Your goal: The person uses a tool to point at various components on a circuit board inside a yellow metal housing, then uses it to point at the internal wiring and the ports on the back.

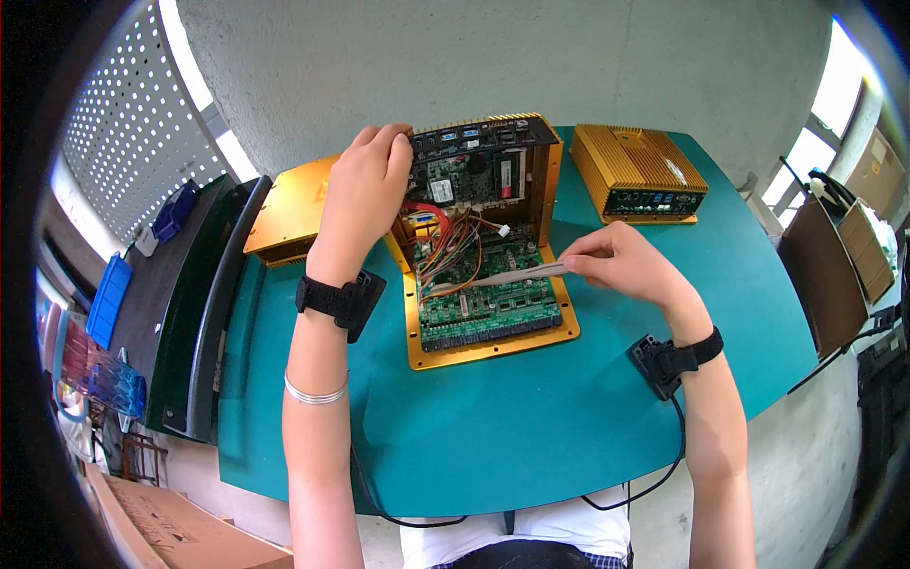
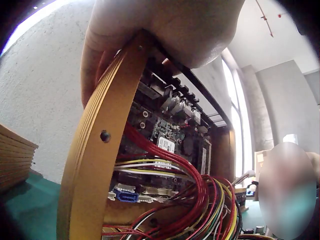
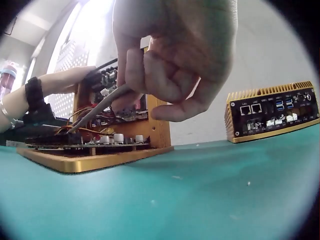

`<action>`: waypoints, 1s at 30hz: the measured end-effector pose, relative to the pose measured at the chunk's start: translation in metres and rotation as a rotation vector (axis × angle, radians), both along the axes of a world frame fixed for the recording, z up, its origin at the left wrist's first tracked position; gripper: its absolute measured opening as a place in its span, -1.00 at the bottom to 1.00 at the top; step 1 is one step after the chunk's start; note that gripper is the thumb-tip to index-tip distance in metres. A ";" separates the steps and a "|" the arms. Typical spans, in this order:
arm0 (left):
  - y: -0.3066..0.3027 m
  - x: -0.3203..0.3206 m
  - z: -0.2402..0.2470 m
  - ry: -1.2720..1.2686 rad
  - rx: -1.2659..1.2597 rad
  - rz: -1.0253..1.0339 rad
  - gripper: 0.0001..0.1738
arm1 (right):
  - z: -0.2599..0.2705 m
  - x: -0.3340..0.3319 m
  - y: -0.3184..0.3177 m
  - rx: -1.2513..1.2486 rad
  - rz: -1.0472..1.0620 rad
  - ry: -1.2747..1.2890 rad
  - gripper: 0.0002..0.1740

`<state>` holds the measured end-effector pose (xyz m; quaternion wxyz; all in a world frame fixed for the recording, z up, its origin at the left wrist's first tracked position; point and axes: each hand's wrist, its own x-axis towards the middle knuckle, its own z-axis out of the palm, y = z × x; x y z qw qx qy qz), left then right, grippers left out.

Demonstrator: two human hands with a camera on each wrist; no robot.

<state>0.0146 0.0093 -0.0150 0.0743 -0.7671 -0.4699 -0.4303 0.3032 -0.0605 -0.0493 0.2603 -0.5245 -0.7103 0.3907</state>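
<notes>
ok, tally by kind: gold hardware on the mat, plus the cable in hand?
Opened gold chassis: 1
Closed gold finned unit: 1
Gold cover panel at left: 1
Grey ribbon cable, pinched by right hand: 1
Total: 4

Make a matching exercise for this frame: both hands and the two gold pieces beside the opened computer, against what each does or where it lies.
1 left hand
2 right hand
3 closed gold computer
4 gold housing piece

a on the mat, left of the opened chassis
b pinches the grey ribbon cable
c grips the top edge of the upright chassis half
d on the mat, right of the opened chassis

Pairs: 1-c, 2-b, 3-d, 4-a
</notes>
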 end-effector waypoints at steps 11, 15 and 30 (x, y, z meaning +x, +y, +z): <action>-0.002 0.001 0.001 -0.014 -0.011 0.009 -0.59 | 0.004 0.005 -0.001 -0.087 0.063 -0.034 -0.72; -0.001 0.001 0.000 -0.012 -0.002 0.005 -0.59 | 0.005 0.001 -0.002 -0.124 0.132 -0.030 -0.72; 0.000 0.001 0.000 -0.001 0.004 0.003 -0.59 | 0.005 -0.011 -0.011 -0.084 0.279 -0.089 -0.70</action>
